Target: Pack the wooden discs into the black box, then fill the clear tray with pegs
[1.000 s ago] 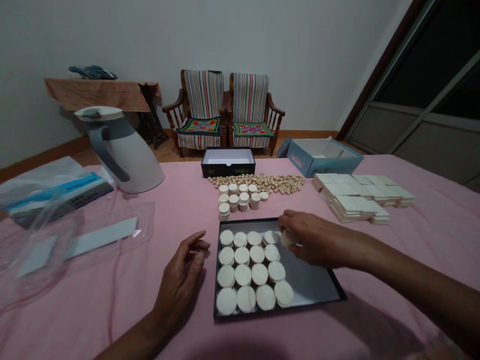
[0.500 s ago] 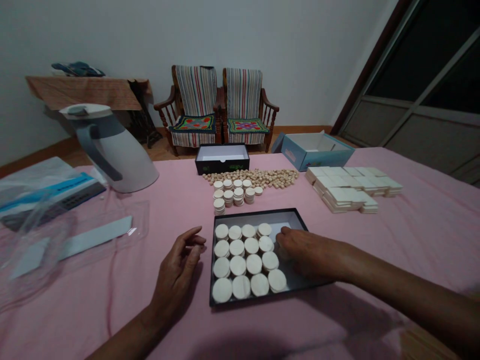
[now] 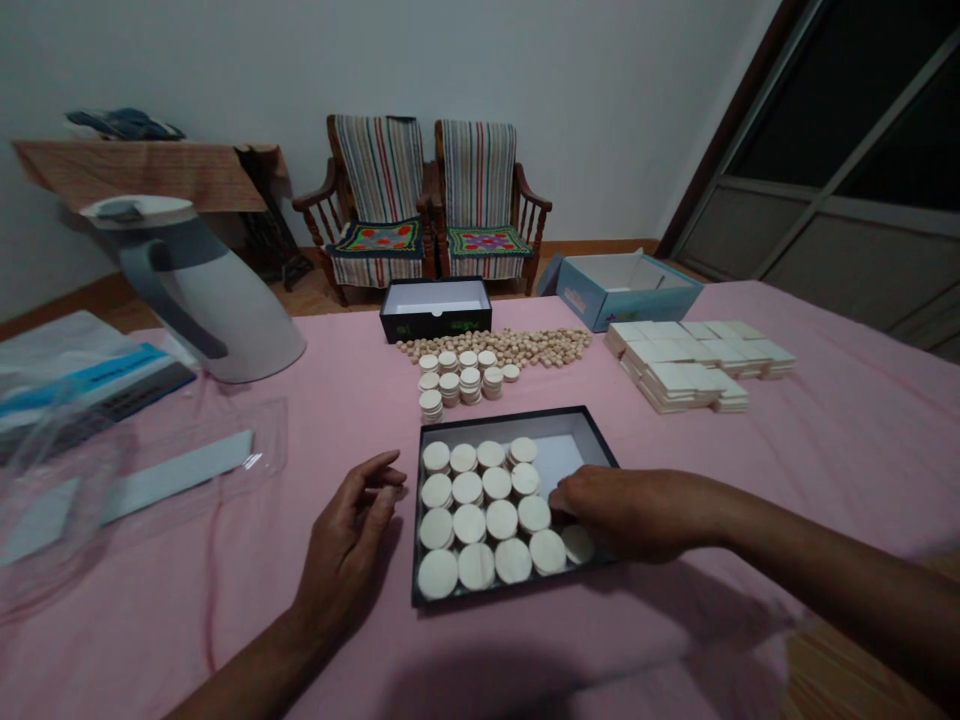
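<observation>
Pink cloth [image 3: 345,400] covers the work surface, two wooden armchairs [image 3: 391,180] with striped covers behind it against a pale wall. Clock directions taken from the middle of the black-rimmed tray [image 3: 564,455], which sits front and centre.

Tray: round wooden discs [image 3: 468,488] stacked in a four-by-four grid on its 9 o'clock side. One more disc [image 3: 578,544] at about 4 o'clock, end of the nearest row, sitting lower than its neighbours, partly behind the right hand [image 3: 630,510].

Right hand: comes in from 3 o'clock, reaches down inside tray, fingers curled together; tips hidden, can't tell if they grip a disc. Left hand [image 3: 349,525]: at 9 o'clock, just beside tray edge, fingers loosely bent, thumb apart from forefinger.

Around: spare disc stacks [image 3: 470,380] between 11 and 12, wooden beads [image 3: 525,347] at 12, black box [image 3: 442,325] at 11, blue box [image 3: 630,308] at 1, piled square tiles [image 3: 690,365] at 2, pitcher [image 3: 232,310] at 10, clear plastic packaging [image 3: 274,420] at 9.
</observation>
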Demonstrator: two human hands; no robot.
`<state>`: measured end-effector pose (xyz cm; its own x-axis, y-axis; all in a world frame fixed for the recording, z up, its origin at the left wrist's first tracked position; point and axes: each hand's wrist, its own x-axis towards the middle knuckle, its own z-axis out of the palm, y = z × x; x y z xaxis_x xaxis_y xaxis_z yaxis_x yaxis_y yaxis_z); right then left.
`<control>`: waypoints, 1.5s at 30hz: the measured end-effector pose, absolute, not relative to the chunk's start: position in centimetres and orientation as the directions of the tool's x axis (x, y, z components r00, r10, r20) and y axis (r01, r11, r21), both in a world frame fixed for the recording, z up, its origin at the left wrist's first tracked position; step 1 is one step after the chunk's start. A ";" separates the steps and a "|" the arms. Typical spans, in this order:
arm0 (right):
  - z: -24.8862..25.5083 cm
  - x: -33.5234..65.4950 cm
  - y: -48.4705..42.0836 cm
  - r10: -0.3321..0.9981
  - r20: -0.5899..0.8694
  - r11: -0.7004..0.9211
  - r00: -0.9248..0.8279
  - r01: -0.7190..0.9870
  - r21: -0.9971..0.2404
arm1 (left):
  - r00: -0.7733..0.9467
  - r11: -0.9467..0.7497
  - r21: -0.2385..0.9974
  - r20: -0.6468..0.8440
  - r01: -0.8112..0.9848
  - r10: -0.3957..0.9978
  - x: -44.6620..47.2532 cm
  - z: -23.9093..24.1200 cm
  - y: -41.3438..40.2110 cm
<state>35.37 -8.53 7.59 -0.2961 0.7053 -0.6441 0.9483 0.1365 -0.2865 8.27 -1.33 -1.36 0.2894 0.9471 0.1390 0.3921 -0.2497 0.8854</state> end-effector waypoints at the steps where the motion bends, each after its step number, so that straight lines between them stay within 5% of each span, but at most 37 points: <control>1: 7.6 35.5 -8.4 0.700 -0.648 0.130 -0.302 0.945 -0.300 | 0.290 -0.248 0.886 0.137 0.392 0.947 8.3 -1.4 -1.3; 7: 8.0 36.5 -6.4 0.675 -0.632 0.116 -0.382 0.900 -0.421 | 0.305 -0.264 0.878 0.144 0.400 0.941 8.1 -1.6 -1.2; 15: 8.1 36.1 -6.0 0.574 -0.675 0.259 -0.463 0.885 -0.387 | 0.320 -0.277 0.866 0.146 0.416 0.936 7.9 -1.6 -1.2; 20: 10.4 37.8 -2.8 0.683 -0.626 0.090 -0.376 0.894 -0.439 | 0.325 -0.266 0.871 0.131 0.413 0.936 7.7 -1.9 -1.1; 22: 10.6 38.8 -0.1 0.807 -0.512 0.080 -0.295 0.913 -0.400 | 0.333 -0.275 0.866 0.135 0.418 0.933 7.6 -2.1 -1.0; 26: 7.8 39.7 5.4 0.980 -0.184 0.066 -0.073 0.997 -0.043 | 0.333 -0.290 0.862 0.152 0.415 0.931 7.5 -2.2 -0.9; 33: 2.7 39.5 9.0 0.976 -0.147 0.149 -0.158 0.986 -0.075 | 0.323 -0.283 0.867 0.152 0.410 0.934 7.4 -2.1 -0.9; 45: 2.2 39.9 10.9 0.959 -0.229 0.146 -0.167 0.984 -0.106 | 0.339 -0.272 0.877 0.135 0.397 0.931 7.3 -2.3 -0.9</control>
<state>39.95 10.87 2.15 -0.1672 0.9590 -0.2290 0.9835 0.1461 -0.1064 7.35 -0.91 -2.32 0.3391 0.9310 0.1350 0.3968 -0.2717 0.8768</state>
